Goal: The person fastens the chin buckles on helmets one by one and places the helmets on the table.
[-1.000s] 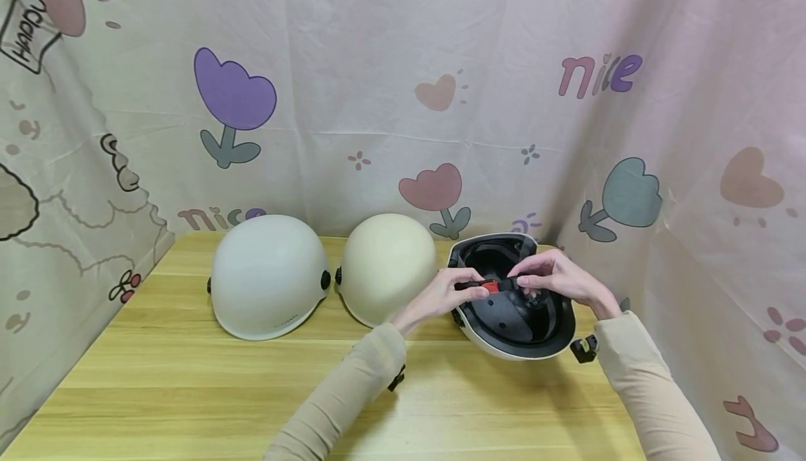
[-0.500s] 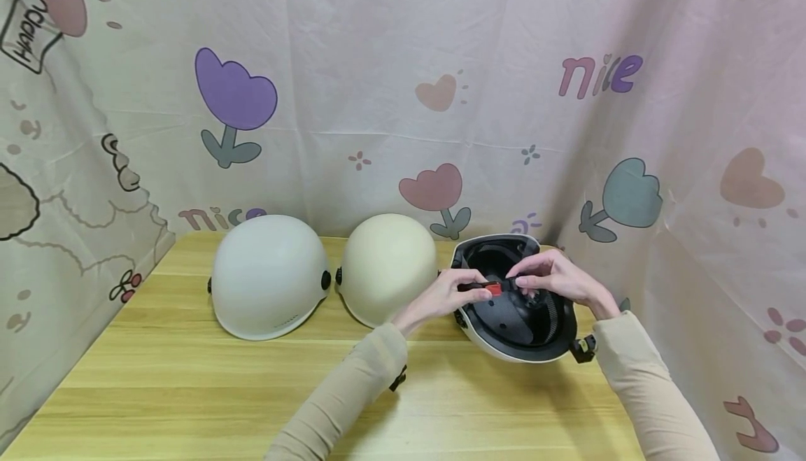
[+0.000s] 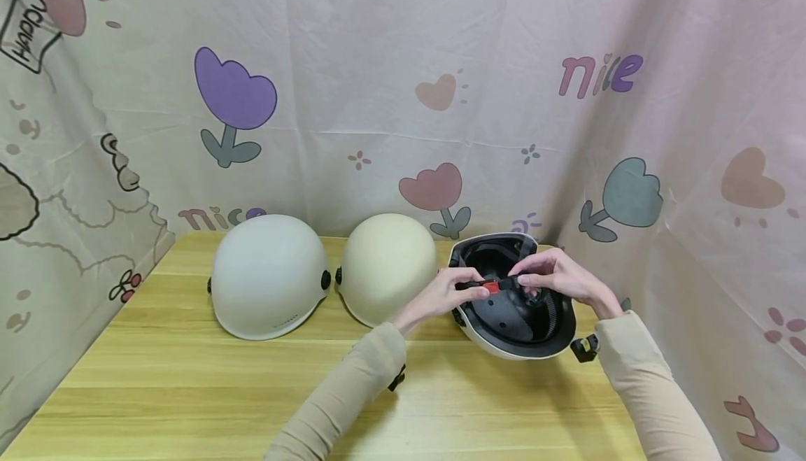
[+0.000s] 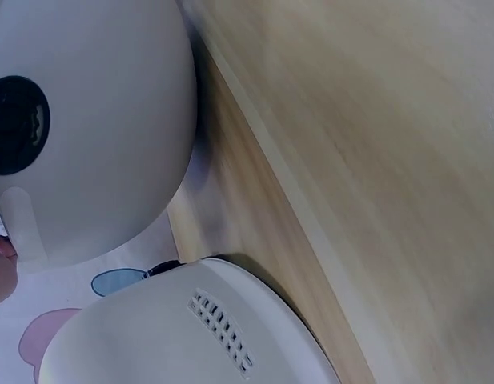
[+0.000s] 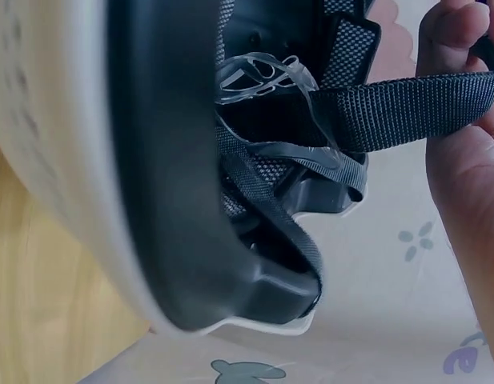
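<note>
A helmet (image 3: pixel 504 321) lies upturned at the right of the table, its black padded inside showing. Over its opening, a red and black chin strap buckle (image 3: pixel 492 286) is held level between both hands. My left hand (image 3: pixel 443 292) pinches the buckle's red end between thumb and fingers. From the other side, my right hand (image 3: pixel 557 275) pinches the black end and its strap. The right wrist view shows the woven black strap (image 5: pixel 407 108) running from the liner into the right hand's fingers. In the left wrist view, only a bit of hand (image 4: pixel 0 276) shows at the left edge.
Two helmets stand dome up to the left: a pale grey one (image 3: pixel 267 275) and a cream one (image 3: pixel 387 268). The wooden table (image 3: pixel 189 391) runs back to a patterned cloth (image 3: pixel 352 83), which also hangs along both sides.
The buckle, with the upturned helmet, shifts slightly right by the middle frame and is back left now. Both hands keep their pinch on the buckle. The other helmets have not moved.
</note>
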`<act>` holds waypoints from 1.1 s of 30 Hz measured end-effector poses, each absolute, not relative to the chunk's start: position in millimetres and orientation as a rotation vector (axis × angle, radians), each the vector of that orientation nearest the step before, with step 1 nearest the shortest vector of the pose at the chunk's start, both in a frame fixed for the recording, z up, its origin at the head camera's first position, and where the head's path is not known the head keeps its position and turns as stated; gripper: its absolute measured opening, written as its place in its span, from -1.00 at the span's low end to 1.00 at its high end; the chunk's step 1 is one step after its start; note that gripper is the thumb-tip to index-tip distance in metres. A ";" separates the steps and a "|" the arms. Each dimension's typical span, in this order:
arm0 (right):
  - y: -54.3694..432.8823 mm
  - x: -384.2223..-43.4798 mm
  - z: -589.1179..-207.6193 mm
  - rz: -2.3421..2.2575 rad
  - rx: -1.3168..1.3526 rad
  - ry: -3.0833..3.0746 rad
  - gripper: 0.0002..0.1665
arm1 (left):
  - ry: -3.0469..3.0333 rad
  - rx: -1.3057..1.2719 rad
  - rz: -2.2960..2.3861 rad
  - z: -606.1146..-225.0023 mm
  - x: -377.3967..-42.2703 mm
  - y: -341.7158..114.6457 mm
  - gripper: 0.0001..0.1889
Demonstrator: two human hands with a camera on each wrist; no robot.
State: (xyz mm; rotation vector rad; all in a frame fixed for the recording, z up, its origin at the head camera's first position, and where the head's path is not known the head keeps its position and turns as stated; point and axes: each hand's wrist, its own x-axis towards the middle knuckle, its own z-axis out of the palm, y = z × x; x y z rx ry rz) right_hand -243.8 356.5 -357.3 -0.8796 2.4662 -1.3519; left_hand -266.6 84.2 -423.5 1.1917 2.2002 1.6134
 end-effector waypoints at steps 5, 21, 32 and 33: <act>354.1 -242.6 -355.0 -1.334 -0.863 2.483 -0.80 | 2.202 1.201 1.605 -422.1 -265.7 84.7 -0.88; 348.1 -244.9 -357.4 -1.300 -0.916 2.470 -0.87 | 2.210 1.232 1.612 -422.1 -264.6 87.1 -0.89; 344.5 -244.4 -358.9 -1.354 -0.908 2.395 -0.89 | 2.247 1.223 1.581 -421.2 -264.1 89.2 -0.91; 344.0 -244.5 -359.2 -1.353 -0.908 2.393 -0.90 | 2.252 1.229 1.569 -420.9 -264.0 89.4 -0.91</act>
